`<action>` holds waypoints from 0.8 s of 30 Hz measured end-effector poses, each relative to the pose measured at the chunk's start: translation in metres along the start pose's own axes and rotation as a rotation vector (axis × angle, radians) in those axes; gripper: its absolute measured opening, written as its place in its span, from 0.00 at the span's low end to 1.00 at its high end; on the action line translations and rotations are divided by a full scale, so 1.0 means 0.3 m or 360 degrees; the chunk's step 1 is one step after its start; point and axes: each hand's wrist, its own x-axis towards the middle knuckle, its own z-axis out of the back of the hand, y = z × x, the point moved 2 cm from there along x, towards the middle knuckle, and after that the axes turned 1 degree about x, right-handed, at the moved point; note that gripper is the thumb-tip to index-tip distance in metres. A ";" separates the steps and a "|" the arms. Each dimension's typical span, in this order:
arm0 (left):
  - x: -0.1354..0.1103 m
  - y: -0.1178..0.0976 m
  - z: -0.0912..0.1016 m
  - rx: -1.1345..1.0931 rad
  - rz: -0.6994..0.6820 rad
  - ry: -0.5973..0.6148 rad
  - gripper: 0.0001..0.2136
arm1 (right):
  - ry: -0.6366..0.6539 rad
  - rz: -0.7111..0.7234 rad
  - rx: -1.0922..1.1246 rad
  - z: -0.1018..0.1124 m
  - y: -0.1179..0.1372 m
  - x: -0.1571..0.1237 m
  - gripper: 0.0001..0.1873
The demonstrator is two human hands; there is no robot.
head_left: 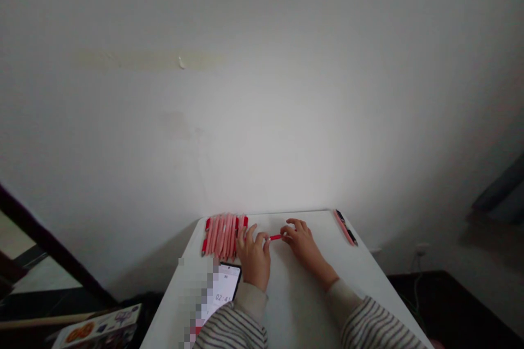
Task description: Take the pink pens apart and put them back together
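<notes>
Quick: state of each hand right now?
Left hand: closed on one end of the red pen.
Right hand: closed on its other end.

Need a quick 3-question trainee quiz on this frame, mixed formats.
1. True or false: the left hand and right hand hold one red pen between them.
2. The row of pink pens lies where? A: by the left hand. B: by the right hand. C: on the phone.
3. Fill in: the phone lies beside the ____ wrist.
Key: 1 true; 2 A; 3 left.
</notes>
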 end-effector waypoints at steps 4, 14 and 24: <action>0.011 -0.041 -0.058 -0.0073 -0.0069 0.0131 0.08 | -0.0030 -0.0031 -0.0066 0.056 -0.046 -0.046 0.08; -0.016 -0.062 -0.101 -0.0183 -0.0128 0.0254 0.09 | -0.0018 -0.0080 -0.0130 0.100 -0.074 -0.135 0.07; -0.032 -0.020 -0.137 -0.0300 -0.0113 0.0279 0.05 | -0.0038 0.0000 -0.0200 0.071 -0.072 -0.146 0.08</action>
